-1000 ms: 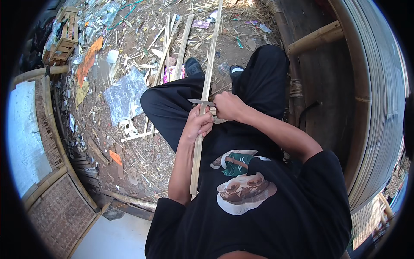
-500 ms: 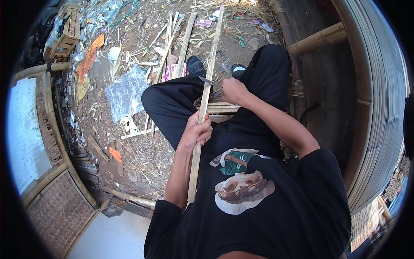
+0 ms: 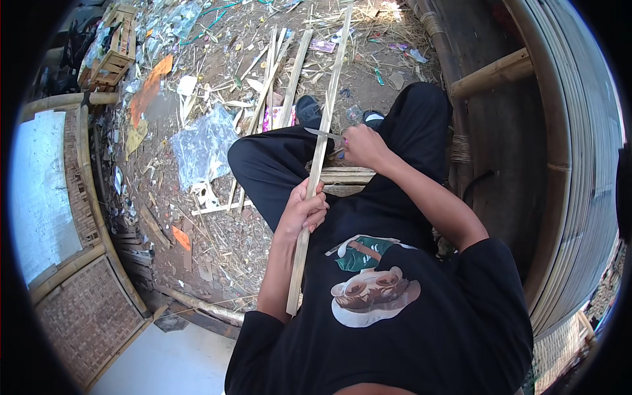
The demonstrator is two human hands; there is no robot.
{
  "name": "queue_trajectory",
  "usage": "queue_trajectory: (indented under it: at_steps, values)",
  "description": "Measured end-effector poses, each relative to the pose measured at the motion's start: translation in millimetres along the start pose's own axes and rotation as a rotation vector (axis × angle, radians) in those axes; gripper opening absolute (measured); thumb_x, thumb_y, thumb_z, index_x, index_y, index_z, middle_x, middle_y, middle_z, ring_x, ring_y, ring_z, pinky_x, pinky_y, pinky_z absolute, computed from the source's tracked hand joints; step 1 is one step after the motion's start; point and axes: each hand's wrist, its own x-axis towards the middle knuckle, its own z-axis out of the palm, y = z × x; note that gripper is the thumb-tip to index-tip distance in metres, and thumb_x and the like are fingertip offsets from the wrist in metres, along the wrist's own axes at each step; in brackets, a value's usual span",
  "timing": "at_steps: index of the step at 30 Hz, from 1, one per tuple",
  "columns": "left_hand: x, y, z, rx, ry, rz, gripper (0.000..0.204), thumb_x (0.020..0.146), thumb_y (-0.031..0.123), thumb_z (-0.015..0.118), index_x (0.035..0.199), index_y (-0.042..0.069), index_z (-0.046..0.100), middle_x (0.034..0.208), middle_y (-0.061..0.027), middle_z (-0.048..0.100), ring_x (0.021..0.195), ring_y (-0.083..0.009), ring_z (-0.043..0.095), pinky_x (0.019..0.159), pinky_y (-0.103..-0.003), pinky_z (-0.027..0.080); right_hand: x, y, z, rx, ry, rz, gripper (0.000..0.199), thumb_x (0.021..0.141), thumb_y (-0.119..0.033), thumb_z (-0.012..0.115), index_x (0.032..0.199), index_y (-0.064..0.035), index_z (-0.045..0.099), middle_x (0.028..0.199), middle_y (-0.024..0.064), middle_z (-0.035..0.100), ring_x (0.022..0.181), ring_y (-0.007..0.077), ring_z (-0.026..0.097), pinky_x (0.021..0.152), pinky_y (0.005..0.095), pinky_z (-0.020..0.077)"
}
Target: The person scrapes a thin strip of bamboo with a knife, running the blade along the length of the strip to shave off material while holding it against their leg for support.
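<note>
A long pale bamboo strip (image 3: 327,108) runs from my lap up and away over my knees toward the littered ground. My left hand (image 3: 304,210) grips its lower part, near my stomach. My right hand (image 3: 363,146) is closed on a knife handle, and the knife blade (image 3: 322,133) lies across the strip, higher up, above my knees. I sit in black trousers and a black printed shirt.
Loose bamboo strips (image 3: 280,82), shavings and plastic scraps (image 3: 204,148) cover the dirt in front of me. A bamboo bench or wall (image 3: 579,164) curves along my right. Woven panels (image 3: 85,309) and a wooden crate (image 3: 112,56) lie at my left.
My right hand has slid the knife up the strip, away from me, past my knees. My left hand has moved down and closer to my body, so the hands are now apart.
</note>
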Motion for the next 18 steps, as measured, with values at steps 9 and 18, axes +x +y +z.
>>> queue_trajectory:
  at_steps: [9,18]
  values:
    - [-9,-7,-1,0.009,-0.051,-0.033,0.028,0.072,-0.012,0.049,0.087,0.009,0.037,0.054,0.0025,0.040,0.029,-0.0040,0.030,0.028,-0.020,0.027,14,13,-5,-0.050,-0.091,0.023,0.014,0.067,-0.009,0.065,0.074,0.0029,0.066,0.075,0.0238,0.065,0.074,0.0387,0.066,0.069,0.0455,0.0546]
    - [-41,-11,1,-0.012,-0.036,-0.146,0.027,0.074,-0.012,0.049,0.088,0.008,0.037,0.054,0.0029,0.039,0.030,-0.0033,0.031,0.028,-0.020,0.027,63,74,-3,0.027,0.019,0.265,0.015,0.067,-0.010,0.066,0.076,0.0019,0.067,0.079,0.0245,0.066,0.078,0.0389,0.066,0.073,0.0464,0.0535]
